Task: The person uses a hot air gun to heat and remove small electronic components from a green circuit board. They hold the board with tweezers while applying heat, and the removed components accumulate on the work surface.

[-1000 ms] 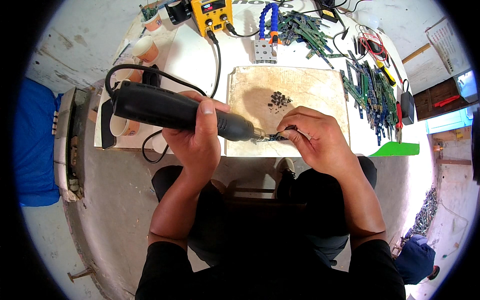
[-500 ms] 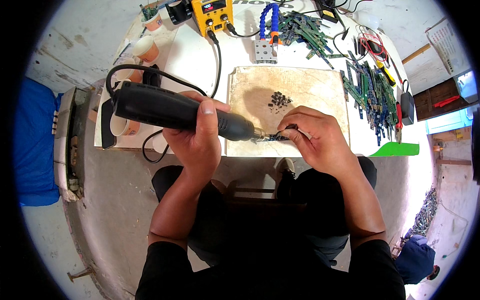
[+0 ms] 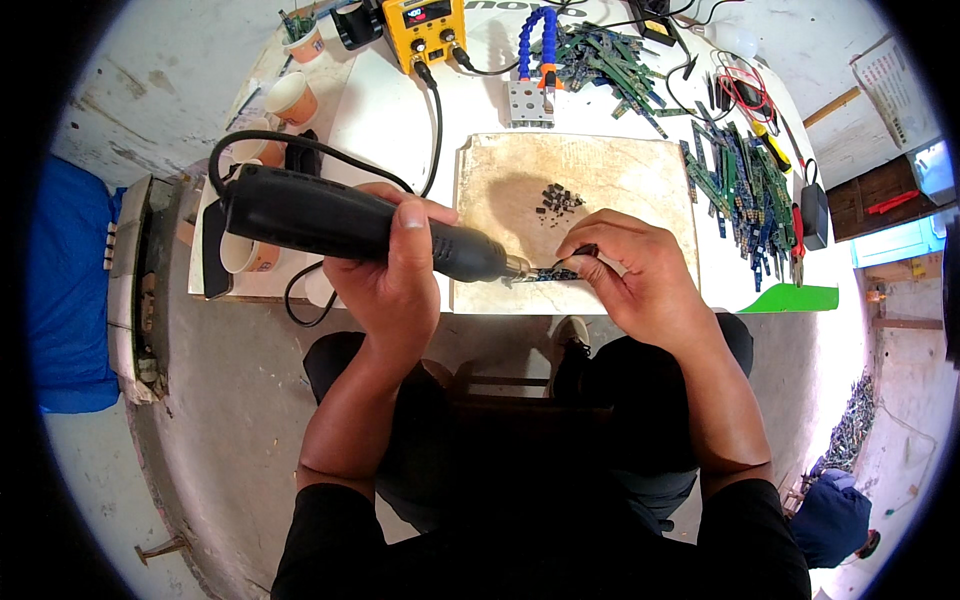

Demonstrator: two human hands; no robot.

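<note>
Workroom w/ rough white walls [image 3: 130, 70], grey floor [image 3: 240, 400], white table [image 3: 390, 130]. At table's near edge, tan board [image 3: 640, 170]; on it, close to board's near side, circuit strip [image 3: 552, 276], lying approx. crosswise btwn nozzle [image 3: 516, 267] of black heat gun [image 3: 320, 212] and R fingertips. L hand [image 3: 400, 275] wrapped firmly round gun. R hand [image 3: 645, 285] pinching slim dark tool [image 3: 589, 250], poss. tweezers, btwn thumb and forefinger; can't tell re: tip touching strip. For step in hand, prob. heating strip: keep nozzle low, nr strip but off it; sweep heat evenly rather than parking on one spot; steady strip flat w/ tool; ease, don't pry; keep R fingertips out of hot air; aim away from loose bits to avoid scattering. Counts, going outward: 1 strip under nozzle, 1 gun, 1 tool, 2 hands, 1 board; just beyond on board, 1 small pile of dark bits [image 3: 560, 198], approx. 20+, too tiny for exact no.; 2 heaps of strips, right heap [image 3: 745, 200] and back heap [image 3: 605, 65], dozens each, overlapped, no exact count; 1 metal block [image 3: 530, 105] w/ 1 blue hose [image 3: 524, 50]; 1 yellow control box [image 3: 428, 40]; min. 4 paper cups [image 3: 291, 98] on left; 1 red-handled pliers [image 3: 798, 235], far right.
</note>
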